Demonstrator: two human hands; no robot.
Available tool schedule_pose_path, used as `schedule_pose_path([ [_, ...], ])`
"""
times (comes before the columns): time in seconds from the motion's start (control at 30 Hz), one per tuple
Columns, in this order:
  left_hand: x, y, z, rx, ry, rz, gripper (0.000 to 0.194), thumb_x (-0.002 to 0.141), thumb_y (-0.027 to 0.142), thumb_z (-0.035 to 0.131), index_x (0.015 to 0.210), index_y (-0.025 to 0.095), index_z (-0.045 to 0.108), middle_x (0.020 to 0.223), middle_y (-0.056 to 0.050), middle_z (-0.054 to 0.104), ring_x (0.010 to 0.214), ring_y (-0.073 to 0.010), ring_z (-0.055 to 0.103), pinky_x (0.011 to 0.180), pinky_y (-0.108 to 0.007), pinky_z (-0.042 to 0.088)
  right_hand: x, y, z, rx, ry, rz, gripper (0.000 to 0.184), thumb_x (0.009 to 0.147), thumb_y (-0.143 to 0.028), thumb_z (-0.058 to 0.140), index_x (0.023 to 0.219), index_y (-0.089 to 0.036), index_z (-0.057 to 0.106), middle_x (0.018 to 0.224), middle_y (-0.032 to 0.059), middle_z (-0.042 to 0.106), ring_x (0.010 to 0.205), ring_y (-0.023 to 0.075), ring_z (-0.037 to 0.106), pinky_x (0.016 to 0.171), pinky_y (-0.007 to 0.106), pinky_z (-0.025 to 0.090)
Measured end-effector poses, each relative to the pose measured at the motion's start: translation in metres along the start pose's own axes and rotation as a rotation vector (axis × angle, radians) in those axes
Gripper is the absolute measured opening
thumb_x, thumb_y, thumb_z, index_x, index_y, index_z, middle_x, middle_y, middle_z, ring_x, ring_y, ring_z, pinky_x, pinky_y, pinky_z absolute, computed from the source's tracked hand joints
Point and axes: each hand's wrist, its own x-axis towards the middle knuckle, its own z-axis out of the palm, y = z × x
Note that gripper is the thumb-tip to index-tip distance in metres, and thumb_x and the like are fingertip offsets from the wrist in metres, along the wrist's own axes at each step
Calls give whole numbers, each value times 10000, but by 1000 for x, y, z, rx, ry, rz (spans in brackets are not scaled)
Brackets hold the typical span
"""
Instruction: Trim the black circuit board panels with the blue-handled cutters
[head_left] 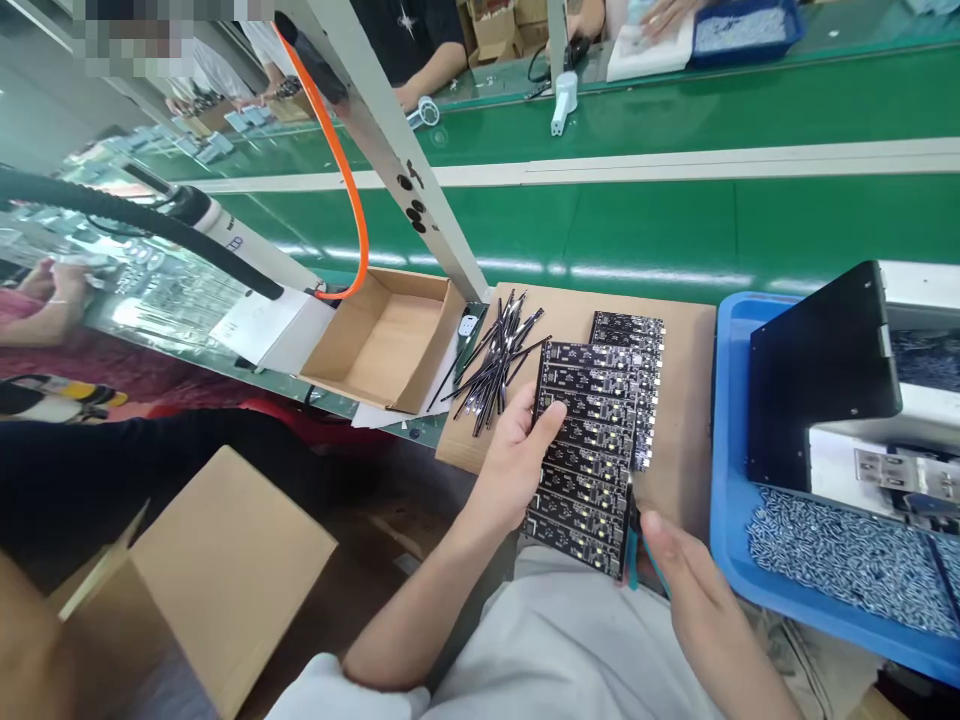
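My left hand is closed on the left edge of a black circuit board panel, thumb on top. The panel is made up of several narrow boards side by side and is held tilted above my lap. At its lower right edge, my right hand is closed around pliers with teal handles; their dark jaws touch or nearly touch the panel's edge, and most of the tool is hidden. Another circuit board panel lies behind on the cardboard sheet. Left of it is a loose pile of thin black strips.
An open cardboard box stands left of the strips, beside a metal post. To the right, a blue tray holds many small screws and a black-and-white machine. A green conveyor runs behind; co-workers sit beyond.
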Motion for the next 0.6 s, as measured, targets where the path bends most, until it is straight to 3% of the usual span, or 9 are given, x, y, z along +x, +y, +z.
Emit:
schedule_pose_path([
  [0.1, 2, 2, 0, 36, -1, 53, 600, 931, 601, 973, 1377, 242, 796, 1403, -79, 848, 1362, -325, 757, 1190, -417, 581, 1, -1, -2, -48, -69, -58, 953, 1074, -1087, 464, 756, -196, 578, 803, 60, 564, 845, 238, 523, 850, 322, 429],
  [0.2, 2, -2, 2, -31, -36, -43, 595, 916, 583, 983, 1352, 220, 802, 1341, -94, 864, 1316, -338, 780, 1132, -425, 617, -3, -4, 3, 231, -162, 112, 928, 995, -1091, 626, 742, -200, 562, 736, 55, 541, 727, 218, 501, 742, 315, 458],
  [0.3, 4, -6, 3, -89, -65, -128, 596, 894, 561, 999, 1318, 188, 809, 1286, -112, 874, 1269, -348, 803, 1115, -439, 631, -7, -2, 8, 417, -146, 216, 915, 891, -1101, 753, 763, -203, 631, 772, 70, 580, 744, 240, 543, 730, 320, 533],
  [0.37, 5, -4, 2, -65, -39, -71, 605, 905, 564, 993, 1344, 197, 799, 1311, -107, 871, 1293, -344, 796, 1157, -446, 615, -7, 6, 7, 298, -38, 149, 902, 902, -1097, 752, 836, -199, 702, 956, 99, 677, 983, 284, 637, 950, 305, 566],
  [0.43, 8, 1, -1, -8, 6, 40, 595, 941, 558, 969, 1396, 225, 778, 1398, -94, 849, 1370, -333, 766, 1224, -442, 581, -4, 15, 3, 47, 42, 47, 898, 974, -1094, 665, 980, -201, 748, 1152, 109, 714, 1212, 314, 625, 1108, 296, 504],
  [0.47, 9, 3, -2, 22, 25, 91, 583, 965, 554, 950, 1418, 237, 767, 1449, -88, 833, 1410, -327, 747, 1251, -439, 564, -2, 19, 1, -79, 43, -15, 894, 1027, -1082, 593, 1001, -200, 735, 1152, 109, 710, 1209, 313, 621, 1095, 302, 499],
  [0.53, 11, 8, -3, 52, 44, 150, 560, 988, 550, 929, 1427, 247, 758, 1520, -82, 803, 1463, -322, 719, 1276, -435, 549, 3, 21, -2, -193, -39, -108, 880, 1115, -1026, 486, 892, -190, 642, 960, 99, 651, 1003, 277, 609, 950, 313, 504],
  [0.6, 12, 9, -4, 25, 31, 123, 551, 974, 541, 942, 1402, 243, 766, 1528, -82, 800, 1467, -326, 719, 1270, -437, 558, 5, 16, -1, -57, -153, -69, 887, 1121, -1014, 501, 798, -189, 551, 799, 68, 542, 821, 228, 539, 813, 305, 480],
])
